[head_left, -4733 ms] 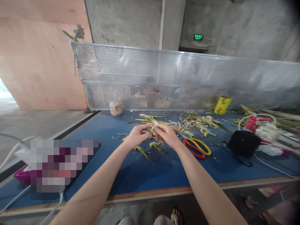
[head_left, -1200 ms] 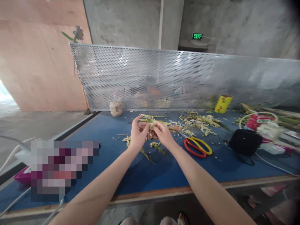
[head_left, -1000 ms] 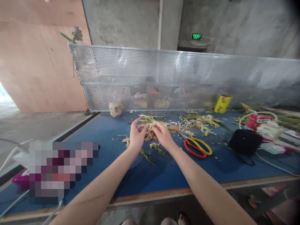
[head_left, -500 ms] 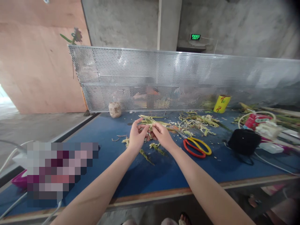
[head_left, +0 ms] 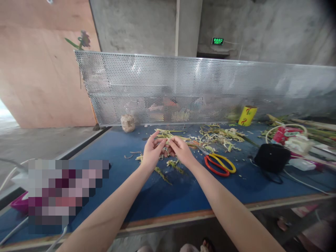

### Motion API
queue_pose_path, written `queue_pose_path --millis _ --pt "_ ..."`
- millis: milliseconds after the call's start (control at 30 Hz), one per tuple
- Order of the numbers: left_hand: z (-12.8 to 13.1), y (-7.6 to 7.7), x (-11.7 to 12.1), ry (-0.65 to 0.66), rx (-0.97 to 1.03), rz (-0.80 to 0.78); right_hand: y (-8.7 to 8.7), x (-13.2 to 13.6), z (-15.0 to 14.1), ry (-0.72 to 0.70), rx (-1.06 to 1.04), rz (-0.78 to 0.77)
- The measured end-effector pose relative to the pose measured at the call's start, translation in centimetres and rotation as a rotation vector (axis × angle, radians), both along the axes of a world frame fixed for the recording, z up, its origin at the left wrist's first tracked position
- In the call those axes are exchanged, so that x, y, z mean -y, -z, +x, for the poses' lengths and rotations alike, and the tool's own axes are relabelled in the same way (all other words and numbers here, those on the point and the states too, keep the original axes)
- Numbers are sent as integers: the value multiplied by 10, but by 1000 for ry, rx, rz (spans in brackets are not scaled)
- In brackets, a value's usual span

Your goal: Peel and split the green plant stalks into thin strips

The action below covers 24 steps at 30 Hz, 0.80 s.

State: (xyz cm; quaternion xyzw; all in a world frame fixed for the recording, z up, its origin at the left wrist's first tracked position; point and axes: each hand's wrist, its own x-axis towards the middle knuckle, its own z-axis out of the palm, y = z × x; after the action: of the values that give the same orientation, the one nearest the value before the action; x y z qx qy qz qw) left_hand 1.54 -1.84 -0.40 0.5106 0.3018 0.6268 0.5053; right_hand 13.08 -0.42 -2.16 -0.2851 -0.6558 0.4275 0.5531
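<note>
Strip (head_left: 168, 140), pale green and thin, sits at the meeting of our fingers in the head view, over the middle of the blue table (head_left: 189, 197). Our right hand (head_left: 183, 150) pinches it, thumb against forefinger, no gap showing. Our left hand (head_left: 151, 151) looks to have it too, thumb bent in, forefinger raised well clear; how firmly, we can't tell, and the lower fingers are tucked out of sight.

Here's our worry: something this slender could split under a hard tug, or slide loose if that left thumb eases. And watch the braided piece (head_left: 163, 175) and its shorter neighbour (head_left: 176, 166), lying just below our palms; a dropped wrist might brush them aside.

Out to the right, scissors (head_left: 209, 154) lie with blades angled towards our right hand, so a careless sideways sweep could meet the metal. Loose stalks (head_left: 168, 133) lie just behind our fingers and could snag. Beyond them we've got a heap of shreds (head_left: 223, 137), a yellow roll (head_left: 247, 116), a black case (head_left: 273, 158), and a perforated screen (head_left: 149, 77) closing off the back.
</note>
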Motion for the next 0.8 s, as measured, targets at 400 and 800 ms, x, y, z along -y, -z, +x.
queue_pose_path --millis 400,800 --pt "-1 2 -1 46 -10 51 -2 -1 2 28 -42 4" --pt "-2 -1 4 99 -139 77 -1 -3 4 44 -79 15"
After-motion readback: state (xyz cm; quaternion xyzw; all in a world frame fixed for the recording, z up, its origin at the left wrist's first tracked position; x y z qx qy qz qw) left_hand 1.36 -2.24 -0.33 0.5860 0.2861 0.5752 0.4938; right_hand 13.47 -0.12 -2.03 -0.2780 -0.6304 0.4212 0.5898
